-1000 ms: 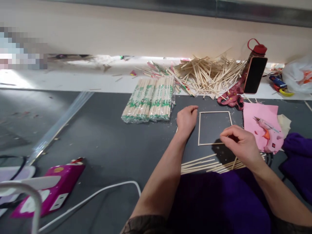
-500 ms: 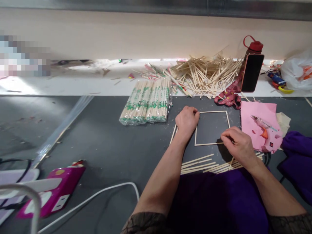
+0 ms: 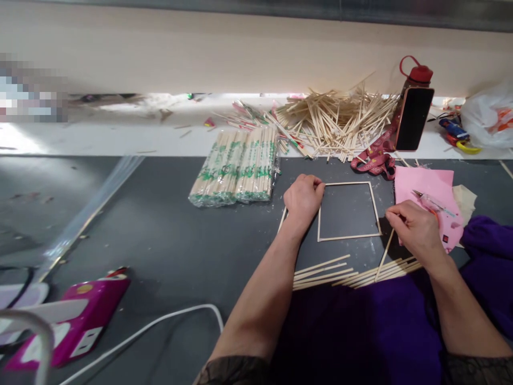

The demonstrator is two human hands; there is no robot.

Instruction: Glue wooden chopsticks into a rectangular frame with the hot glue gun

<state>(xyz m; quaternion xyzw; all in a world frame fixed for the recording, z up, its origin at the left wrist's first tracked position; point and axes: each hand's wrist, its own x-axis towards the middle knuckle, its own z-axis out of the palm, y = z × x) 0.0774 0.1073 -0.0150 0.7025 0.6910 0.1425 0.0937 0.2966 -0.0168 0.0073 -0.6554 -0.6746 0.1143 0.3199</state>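
On the dark tabletop (image 3: 180, 230), the left hand (image 3: 303, 197), curled nearly closed, presses down on the square stick frame (image 3: 348, 237) at its upper-left corner, apparently pinning it flat. The right hand (image 3: 414, 230) pinches 1 loose stick (image 3: 383, 258) just beside the frame's lower-right corner.

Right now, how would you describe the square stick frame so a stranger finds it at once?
Look on the dark grey table, near the big heap of sticks. Between the left hand and the right hand lies the frame. Unlike the loose sticks nearer the body, its four thin sticks close into a square.
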